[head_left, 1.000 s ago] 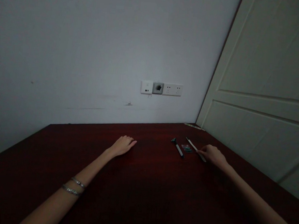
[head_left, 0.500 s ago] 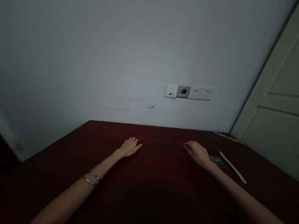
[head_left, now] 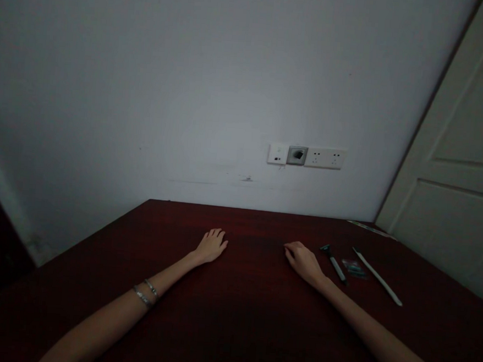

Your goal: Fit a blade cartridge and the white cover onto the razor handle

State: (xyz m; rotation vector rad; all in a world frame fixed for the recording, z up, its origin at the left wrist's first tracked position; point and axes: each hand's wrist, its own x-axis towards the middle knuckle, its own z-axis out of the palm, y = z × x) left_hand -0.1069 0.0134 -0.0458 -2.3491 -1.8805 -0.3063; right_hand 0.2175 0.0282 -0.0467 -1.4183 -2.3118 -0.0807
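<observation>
My left hand (head_left: 211,246) lies palm down on the dark red table (head_left: 233,302), its fingers spread and nothing in it. Two silvery bangles (head_left: 146,293) circle the left forearm. To the right, my right hand (head_left: 304,262) rests low over the tabletop, fingers loosely bent toward the left and no object visible in them. Nearest to it is a razor (head_left: 337,269) with a grey handle and a dark head, lying just right of the hand without touching it. Beyond the razor are a small clear packet (head_left: 354,269) with dark contents and a long pale, slim stick (head_left: 378,277).
A flat, patterned strip (head_left: 371,230) lies along the table's far right edge. Behind the table rises a pale wall with sockets (head_left: 305,156). A panelled door (head_left: 466,163) stands at the right. Something blurred shows at the far left edge.
My right hand has shifted left, and the razor beside it now shows. The left hand stays in place on the table. The whole view has tilted up slightly.
</observation>
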